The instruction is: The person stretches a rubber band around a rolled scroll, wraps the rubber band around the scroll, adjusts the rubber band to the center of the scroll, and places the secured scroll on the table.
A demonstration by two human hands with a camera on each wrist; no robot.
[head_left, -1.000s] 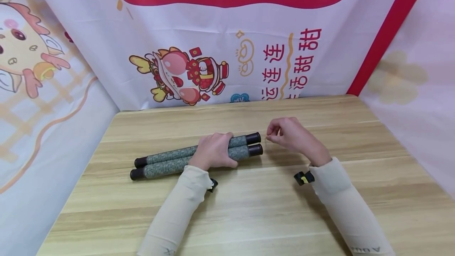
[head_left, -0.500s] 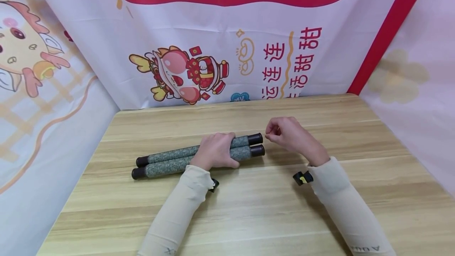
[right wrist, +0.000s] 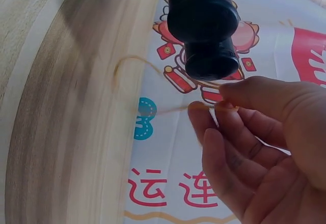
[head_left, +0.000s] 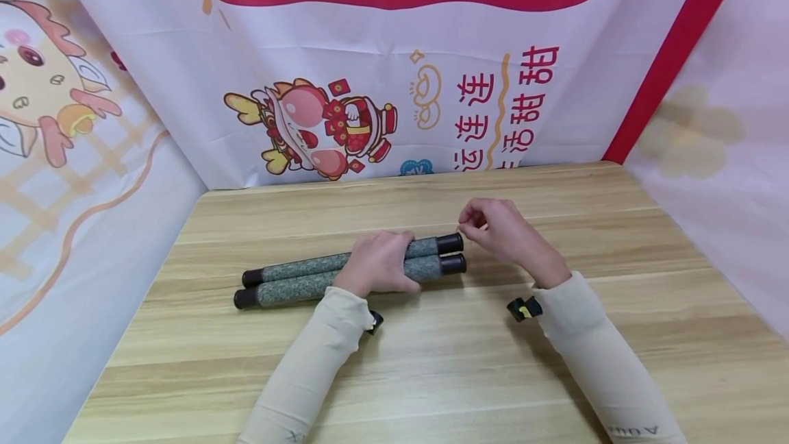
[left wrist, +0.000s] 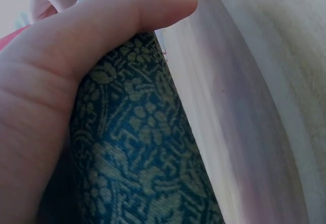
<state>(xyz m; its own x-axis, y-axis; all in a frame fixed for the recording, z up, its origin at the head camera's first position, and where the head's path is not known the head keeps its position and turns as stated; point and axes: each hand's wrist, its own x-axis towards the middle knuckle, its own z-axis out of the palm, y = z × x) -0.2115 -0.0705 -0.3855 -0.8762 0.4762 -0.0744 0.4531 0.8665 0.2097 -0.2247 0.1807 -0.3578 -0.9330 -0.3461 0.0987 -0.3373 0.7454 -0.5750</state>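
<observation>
Under left grip (head_left: 377, 262), two rolls (head_left: 302, 288); in right grip (head_left: 502, 230), cord (right wrist: 133, 57).

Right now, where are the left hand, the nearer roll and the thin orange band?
Left hand (head_left: 377, 260), head view: its back.
Nearer roll (head_left: 298, 289), head view: patterned cover.
Thin orange band (right wrist: 135, 57), right wrist view: bend of its loop.
</observation>
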